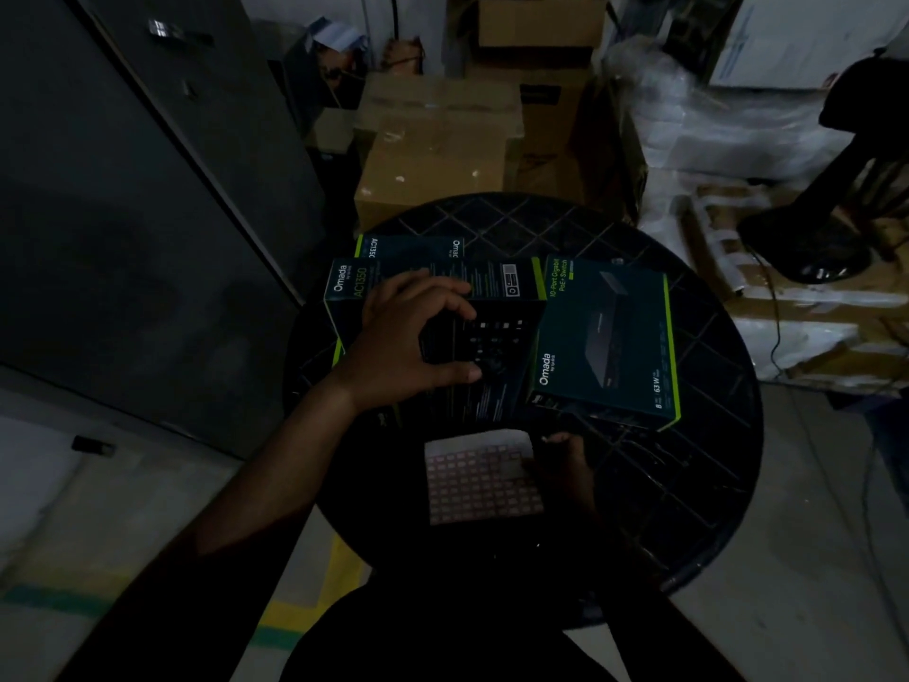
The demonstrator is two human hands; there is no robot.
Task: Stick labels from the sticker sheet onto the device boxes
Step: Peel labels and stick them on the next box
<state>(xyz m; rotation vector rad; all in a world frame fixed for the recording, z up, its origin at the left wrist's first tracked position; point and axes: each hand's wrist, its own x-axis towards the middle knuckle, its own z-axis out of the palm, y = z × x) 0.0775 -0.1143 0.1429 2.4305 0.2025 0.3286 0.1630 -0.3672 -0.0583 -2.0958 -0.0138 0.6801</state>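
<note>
Three dark green-edged cardboard device boxes (602, 337) on round black lattice desk (688, 484); one pink-and-white sticker sheet (479, 479) near desk's front edge. My left hand (413, 337) spread, fingers curled, on middle box. My right hand (560, 465) at sheet's right edge, grip too dark to tell

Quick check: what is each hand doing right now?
Left hand: open, fingers spread over the AC1350 box, holding nothing.
Right hand: at the sticker sheet; too dark to tell its grip.

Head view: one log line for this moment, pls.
left hand: on AC1350 box, fingers spread | right hand: at sticker sheet, grip unclear | switch box: untouched | table: dim
</note>
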